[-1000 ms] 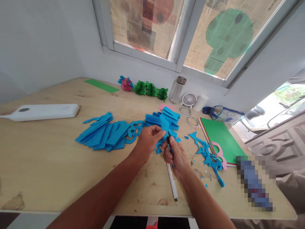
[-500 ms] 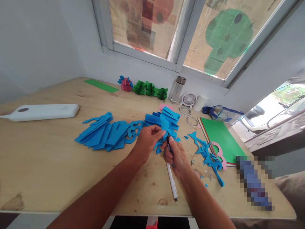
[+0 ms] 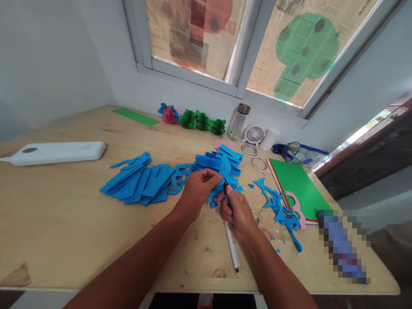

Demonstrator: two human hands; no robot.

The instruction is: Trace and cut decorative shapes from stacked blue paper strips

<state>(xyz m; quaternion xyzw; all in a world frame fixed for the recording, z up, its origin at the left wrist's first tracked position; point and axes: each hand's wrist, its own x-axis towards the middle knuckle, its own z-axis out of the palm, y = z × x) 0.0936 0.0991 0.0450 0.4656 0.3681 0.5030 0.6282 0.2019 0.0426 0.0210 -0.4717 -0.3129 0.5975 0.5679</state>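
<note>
Pinched between the thumb and fingers of my left hand (image 3: 200,189) is a small blue paper piece (image 3: 225,168) with a curved outline. My right hand (image 3: 234,206) is closed around scissors (image 3: 226,194) with dark handles, their tip at the paper beside my left fingertips. Folded blue papers (image 3: 209,161) lie just behind both hands. To the left, a fanned stack of blue paper (image 3: 141,182) rests beside curved blue cutouts (image 3: 180,175). A white pen (image 3: 231,246) lies below my right hand.
Blue scraps (image 3: 278,208) and green sheets (image 3: 301,184) lie to the right. A glass bottle (image 3: 238,122), a small fan (image 3: 254,134) and green paper shapes (image 3: 202,121) stand near the wall. A white device (image 3: 64,152) is at left.
The held blue piece has turned slightly, and the scissors in my right hand have shifted a little left. At the right, the bright opening beyond the table has narrowed.
</note>
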